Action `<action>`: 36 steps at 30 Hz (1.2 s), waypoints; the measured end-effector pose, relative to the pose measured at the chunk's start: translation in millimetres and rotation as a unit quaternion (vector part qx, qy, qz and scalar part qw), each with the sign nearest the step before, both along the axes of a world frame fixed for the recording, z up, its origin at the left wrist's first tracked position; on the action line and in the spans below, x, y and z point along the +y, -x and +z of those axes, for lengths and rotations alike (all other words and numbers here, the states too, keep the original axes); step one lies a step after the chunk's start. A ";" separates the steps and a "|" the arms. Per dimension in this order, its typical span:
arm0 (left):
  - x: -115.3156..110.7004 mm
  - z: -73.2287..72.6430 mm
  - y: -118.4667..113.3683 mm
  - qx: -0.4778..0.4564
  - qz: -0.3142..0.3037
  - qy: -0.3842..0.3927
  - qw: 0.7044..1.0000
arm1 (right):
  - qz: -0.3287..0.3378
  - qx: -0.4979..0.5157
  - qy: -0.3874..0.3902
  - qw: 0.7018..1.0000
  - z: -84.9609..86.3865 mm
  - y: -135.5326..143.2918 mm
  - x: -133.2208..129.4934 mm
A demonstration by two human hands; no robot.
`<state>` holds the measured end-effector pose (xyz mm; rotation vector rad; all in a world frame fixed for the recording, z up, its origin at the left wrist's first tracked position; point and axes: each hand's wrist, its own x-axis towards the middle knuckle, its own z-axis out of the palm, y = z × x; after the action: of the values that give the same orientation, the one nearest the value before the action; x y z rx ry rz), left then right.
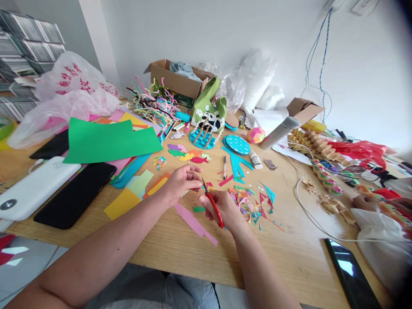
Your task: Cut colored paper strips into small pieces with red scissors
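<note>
Nearer you than the paper fish [200, 160], your right hand [228, 211] grips red scissors [213, 203] beside your left hand [180, 183], whose hold I cannot tell, so any snip calls for clear fingertips.

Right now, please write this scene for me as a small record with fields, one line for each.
right hand: holds red-handled scissors
left hand: fingers beside the blade tips; whether they pinch anything is unclear
in front of hands: pink paper strip
beyond hands: colored paper fish, marker, white bottle
right of right hand: scattered paper scraps
left side: green sheet, black phone
</note>
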<state>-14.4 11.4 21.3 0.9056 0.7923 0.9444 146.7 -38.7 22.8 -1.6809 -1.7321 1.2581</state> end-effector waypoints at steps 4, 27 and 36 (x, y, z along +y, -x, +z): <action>0.3 -0.8 0.0 -0.002 -0.002 0.005 1.000 | -0.014 0.004 0.011 1.000 0.6 0.1 -1.0; 1.8 -3.1 0.8 -0.015 0.000 0.002 1.000 | -0.025 0.018 0.015 0.999 -0.9 -0.7 -0.1; 3.1 -4.9 1.3 -0.022 0.001 0.007 1.000 | -0.026 0.022 0.020 0.999 -2.1 -1.6 -0.6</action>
<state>-15.7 14.5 16.5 0.8693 0.7615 0.9569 148.3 -39.3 20.6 -1.6981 -1.6367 1.3048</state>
